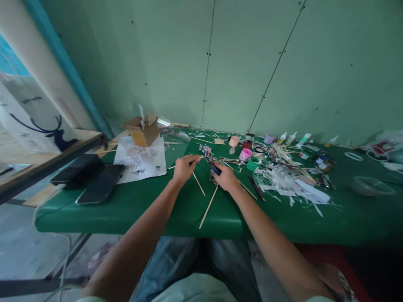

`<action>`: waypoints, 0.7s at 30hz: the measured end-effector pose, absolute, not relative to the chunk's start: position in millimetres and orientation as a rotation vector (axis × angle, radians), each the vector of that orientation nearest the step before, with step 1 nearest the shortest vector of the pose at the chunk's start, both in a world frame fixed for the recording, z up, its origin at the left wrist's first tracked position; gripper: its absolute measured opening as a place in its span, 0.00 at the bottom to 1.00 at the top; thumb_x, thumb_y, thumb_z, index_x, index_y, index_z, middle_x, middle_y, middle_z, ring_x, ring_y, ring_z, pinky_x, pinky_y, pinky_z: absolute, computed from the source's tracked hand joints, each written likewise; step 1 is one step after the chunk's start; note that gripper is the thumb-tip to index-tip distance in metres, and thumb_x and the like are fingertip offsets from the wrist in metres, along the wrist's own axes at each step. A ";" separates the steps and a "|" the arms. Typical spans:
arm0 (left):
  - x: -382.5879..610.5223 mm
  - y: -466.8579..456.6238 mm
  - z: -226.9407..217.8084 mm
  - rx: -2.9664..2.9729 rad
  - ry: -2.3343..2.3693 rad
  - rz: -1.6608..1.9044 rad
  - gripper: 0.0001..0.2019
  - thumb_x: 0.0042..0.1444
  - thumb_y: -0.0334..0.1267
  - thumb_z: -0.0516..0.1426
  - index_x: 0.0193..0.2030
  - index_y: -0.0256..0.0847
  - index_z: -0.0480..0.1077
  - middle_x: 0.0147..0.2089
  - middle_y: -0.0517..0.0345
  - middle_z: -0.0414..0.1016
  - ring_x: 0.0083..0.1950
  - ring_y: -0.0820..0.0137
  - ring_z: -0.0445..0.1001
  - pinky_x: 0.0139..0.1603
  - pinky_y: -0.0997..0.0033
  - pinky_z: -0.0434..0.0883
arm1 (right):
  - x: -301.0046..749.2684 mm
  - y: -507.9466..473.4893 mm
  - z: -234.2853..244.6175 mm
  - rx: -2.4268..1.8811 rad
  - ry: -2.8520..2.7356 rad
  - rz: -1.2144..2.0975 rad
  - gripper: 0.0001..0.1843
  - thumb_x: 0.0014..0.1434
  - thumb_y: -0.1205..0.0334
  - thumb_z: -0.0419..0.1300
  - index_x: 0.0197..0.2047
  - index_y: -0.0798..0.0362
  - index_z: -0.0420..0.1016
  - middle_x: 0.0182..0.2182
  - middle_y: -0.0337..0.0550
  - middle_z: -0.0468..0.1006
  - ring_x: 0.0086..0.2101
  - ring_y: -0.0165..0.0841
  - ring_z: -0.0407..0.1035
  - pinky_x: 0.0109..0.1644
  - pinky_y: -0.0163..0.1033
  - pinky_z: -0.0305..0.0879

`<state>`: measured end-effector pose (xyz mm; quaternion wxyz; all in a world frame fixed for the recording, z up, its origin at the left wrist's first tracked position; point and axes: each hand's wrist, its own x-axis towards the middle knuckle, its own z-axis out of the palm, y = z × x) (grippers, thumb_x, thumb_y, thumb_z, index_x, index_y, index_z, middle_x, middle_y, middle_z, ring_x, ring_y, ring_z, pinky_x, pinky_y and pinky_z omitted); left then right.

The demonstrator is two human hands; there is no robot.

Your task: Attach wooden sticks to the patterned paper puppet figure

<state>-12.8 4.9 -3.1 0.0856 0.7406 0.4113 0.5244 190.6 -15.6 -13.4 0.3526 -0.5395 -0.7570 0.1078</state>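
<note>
My left hand (185, 168) is closed in a pinch at the middle of the table, around what looks like a thin wooden stick (171, 167). Close beside it, my right hand (225, 175) grips pliers with dark blue handles (215, 169). The jaws point toward my left fingertips and are too small to make out. A small multicoloured cluster (206, 149) lies just beyond both hands. Some greyish, tangled material shows beneath the pliers, partly hidden by my right hand. Two loose wooden sticks lie nearer to me, one of them (208, 207) slanting toward the table's front edge.
A cardboard box (144, 133) and a printed sheet (141, 165) lie left, near a dark phone (100, 184). Paint jars (245, 154), glue bottles (304, 140), a dark pen (256, 187) and heaped paper scraps (280, 179) spread right. A clear plastic tub (373, 186) stands farther right.
</note>
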 end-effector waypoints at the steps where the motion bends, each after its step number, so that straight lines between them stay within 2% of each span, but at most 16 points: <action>1: -12.8 4.5 -2.2 2.204 1.217 1.573 0.13 0.61 0.43 0.54 0.42 0.41 0.78 0.35 0.53 0.80 0.37 0.66 0.78 0.39 0.70 0.71 | 190.0 -16.6 -12.4 -1.390 -1.950 0.282 0.26 0.53 0.64 0.60 0.57 0.50 0.73 0.44 0.49 0.80 0.42 0.44 0.76 0.46 0.45 0.72; 5: -16.2 6.3 -1.0 2.166 1.201 1.546 0.14 0.60 0.46 0.55 0.42 0.42 0.78 0.38 0.53 0.80 0.38 0.66 0.78 0.38 0.70 0.72 | 188.5 -19.8 -8.6 -1.382 -1.919 0.237 0.28 0.50 0.66 0.62 0.57 0.50 0.73 0.42 0.49 0.81 0.40 0.43 0.77 0.44 0.44 0.73; 10: -20.6 11.2 -2.2 2.211 1.191 1.405 0.18 0.63 0.47 0.49 0.46 0.40 0.76 0.33 0.54 0.78 0.33 0.69 0.75 0.34 0.73 0.69 | 190.9 -20.3 -7.1 -1.399 -1.940 0.197 0.29 0.49 0.65 0.62 0.57 0.49 0.73 0.41 0.46 0.82 0.38 0.43 0.77 0.42 0.43 0.73; 14: -19.5 11.5 -1.9 2.259 1.196 1.404 0.17 0.63 0.47 0.51 0.42 0.40 0.77 0.29 0.55 0.77 0.29 0.70 0.73 0.30 0.74 0.67 | 192.1 -18.9 -8.6 -1.378 -1.946 0.246 0.28 0.51 0.66 0.61 0.56 0.48 0.73 0.40 0.46 0.82 0.38 0.42 0.77 0.41 0.42 0.73; 21: -14.4 5.1 -2.3 2.229 1.189 1.602 0.13 0.61 0.44 0.54 0.41 0.41 0.78 0.33 0.53 0.79 0.34 0.68 0.76 0.36 0.71 0.70 | 187.7 -21.2 -6.2 -1.358 -1.957 0.358 0.26 0.53 0.67 0.60 0.57 0.49 0.73 0.45 0.47 0.80 0.43 0.44 0.75 0.49 0.47 0.71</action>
